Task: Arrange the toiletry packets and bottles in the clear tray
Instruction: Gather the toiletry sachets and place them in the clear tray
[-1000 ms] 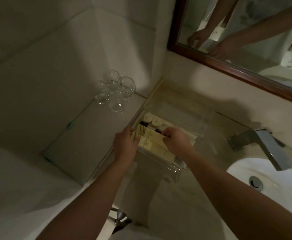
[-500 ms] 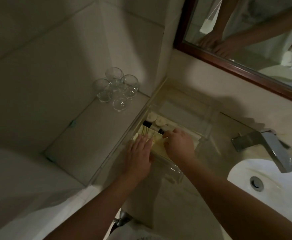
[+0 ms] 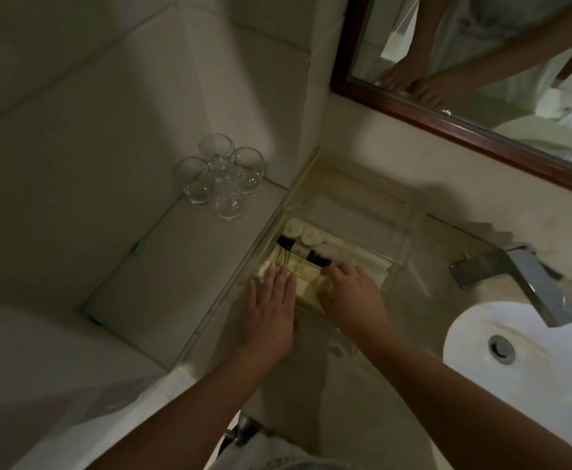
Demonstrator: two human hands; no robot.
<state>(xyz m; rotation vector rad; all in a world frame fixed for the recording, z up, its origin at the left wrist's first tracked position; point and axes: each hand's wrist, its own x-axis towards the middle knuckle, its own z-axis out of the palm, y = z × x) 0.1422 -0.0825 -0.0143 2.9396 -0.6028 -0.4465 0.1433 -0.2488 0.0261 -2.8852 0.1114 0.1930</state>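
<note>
A clear tray [image 3: 400, 246] stands on the counter in the corner under the mirror. At its near end lie cream toiletry packets [image 3: 306, 271], side by side. Behind them are small bottles with dark caps [image 3: 286, 242] and two round cream lids [image 3: 310, 236]. My left hand [image 3: 272, 310] lies flat, fingers straight, with its fingertips on the left packets. My right hand [image 3: 350, 296] is curled over the right packets, thumb and fingers pinching one packet's edge. The near packets are partly hidden under both hands.
Several clear glasses [image 3: 221, 176] stand on the tiled ledge to the left. A chrome faucet [image 3: 522, 279] and a white sink basin [image 3: 529, 361] are on the right. A wood-framed mirror [image 3: 447, 117] hangs above. The white bathtub rim [image 3: 40, 368] is at lower left.
My left hand has let go of the packets' left side and now lies flat on top of them. My right hand has stayed on the right packets.
</note>
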